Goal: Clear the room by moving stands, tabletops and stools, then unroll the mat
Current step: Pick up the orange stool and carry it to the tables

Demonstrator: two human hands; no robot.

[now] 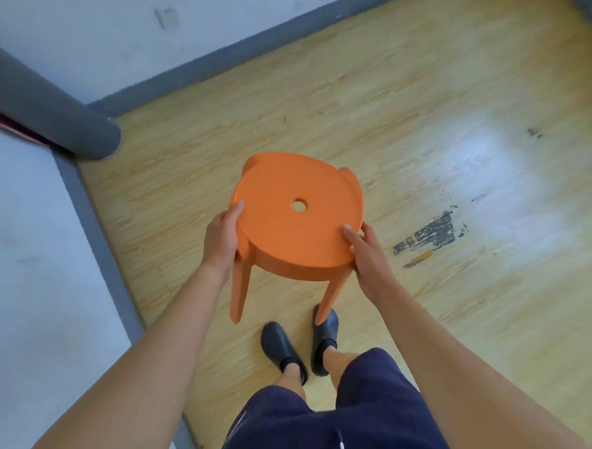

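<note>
1. Nearest to us, dark shorts (pixel 346 419) and two dark shoes (pixel 281 347) mark where we stand on the wood-pattern floor (pixel 430 128).
2. Both forearms reach forward and converge on the orange stool (pixel 287 234), the task's thing in play. It sits directly ahead of us, between the hands and just above the shoes in view.
3. The left hand (pixel 220 241) grips the seat rim on its left side, thumb laid on top, fingers curled underneath and out of sight.
4. The right hand (pixel 366 255) grips the opposite rim in the same manner, thumb on the seat, remaining fingers wrapped below the edge.
5. We judge the stool to be lifted clear of the floor. The seat tilts toward us, and the two visible legs slant down and back toward our feet, one leg tip overlapping the right shoe.
6. Neither hand is nearer. The hold is symmetrical, so the coming move, presumably carrying the stool aside, turns on keeping those trailing legs off our shins.
7. Right of the stool, a dark scuffed patch (pixel 431 231) marks the floor.
8. Farther off, to our front-left, the grey rolled mat (pixel 53 115) has its visible end at the room corner, where grey skirting (pixel 228 56) meets the pale wall (pixel 92 25). It is well apart from the stool and not yet unrolled.
</note>
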